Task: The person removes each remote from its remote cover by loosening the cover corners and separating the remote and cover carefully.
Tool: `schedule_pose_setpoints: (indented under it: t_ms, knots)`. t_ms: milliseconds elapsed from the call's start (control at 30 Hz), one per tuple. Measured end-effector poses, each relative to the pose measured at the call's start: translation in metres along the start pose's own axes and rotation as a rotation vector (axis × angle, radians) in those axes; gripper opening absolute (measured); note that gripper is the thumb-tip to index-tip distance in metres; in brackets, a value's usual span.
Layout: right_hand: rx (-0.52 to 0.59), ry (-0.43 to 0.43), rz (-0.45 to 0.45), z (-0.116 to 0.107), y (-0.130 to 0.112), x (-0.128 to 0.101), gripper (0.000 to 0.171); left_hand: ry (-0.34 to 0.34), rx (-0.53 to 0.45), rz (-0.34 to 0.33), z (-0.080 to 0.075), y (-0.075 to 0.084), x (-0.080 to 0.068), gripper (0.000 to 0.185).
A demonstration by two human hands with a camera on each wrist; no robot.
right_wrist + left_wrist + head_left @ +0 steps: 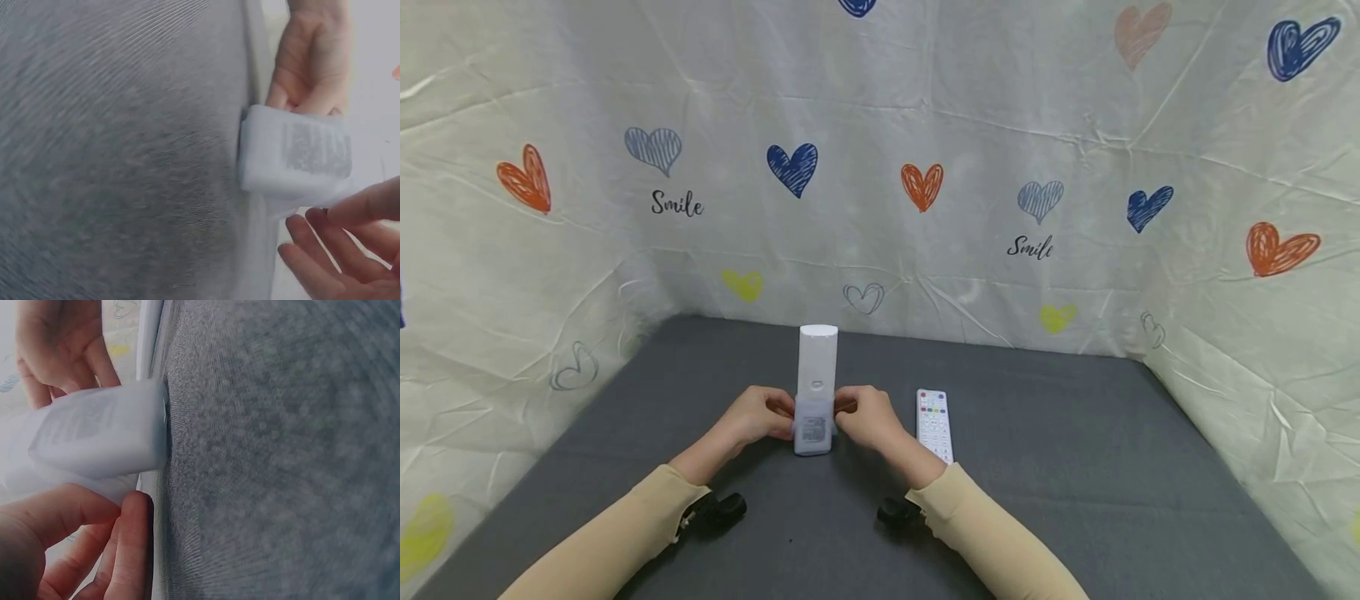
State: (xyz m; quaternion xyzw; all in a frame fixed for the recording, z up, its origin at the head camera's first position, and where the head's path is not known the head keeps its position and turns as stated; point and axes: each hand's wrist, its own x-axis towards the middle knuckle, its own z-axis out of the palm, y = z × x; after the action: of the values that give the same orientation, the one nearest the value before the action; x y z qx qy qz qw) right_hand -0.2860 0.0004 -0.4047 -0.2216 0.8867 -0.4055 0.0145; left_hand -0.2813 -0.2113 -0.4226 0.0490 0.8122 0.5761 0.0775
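A white remote control [817, 358] stands upright on the dark grey tabletop, its back and a printed label toward me. Around its lower part is a translucent plastic sleeve [800, 448]. My left hand [758, 414] pinches the left edge of this sleeve between thumb and fingers. On the opposite side, my right hand [871, 418] pinches the right edge. Both wrist views show the sleeve [115, 487] drawn out from the remote's side toward the fingertips. The remote's front is hidden.
A second white remote [934, 421] with coloured buttons lies face up to the right, partly behind my right forearm. The grey tabletop [1075, 475] extends around my hands. A pale curtain [865, 233] printed with hearts encloses the back and sides.
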Motion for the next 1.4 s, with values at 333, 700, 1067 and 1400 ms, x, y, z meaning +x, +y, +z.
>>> schedule_pose_setpoints:
  t_ms: [333, 700, 1067, 1400]
  knots:
    - [0.287, 0.056, -0.045, -0.010, -0.015, 0.003, 0.026, 0.058, 0.082, -0.013, 0.003, 0.006, -0.001, 0.020]
    - [0.366, 0.075, -0.076, -0.030, -0.024, 0.010, 0.030, 0.064, 0.076, -0.050, 0.004, 0.007, 0.000, 0.019]
    - [0.356, 0.036, -0.111, -0.037, -0.028, 0.020, 0.032, 0.009, 0.024, -0.098, 0.002, 0.004, 0.001, 0.026]
    - [0.504, 0.117, -0.143, -0.042, -0.025, 0.019, 0.031, -0.060, -0.116, -0.084, -0.004, 0.009, 0.002, 0.024]
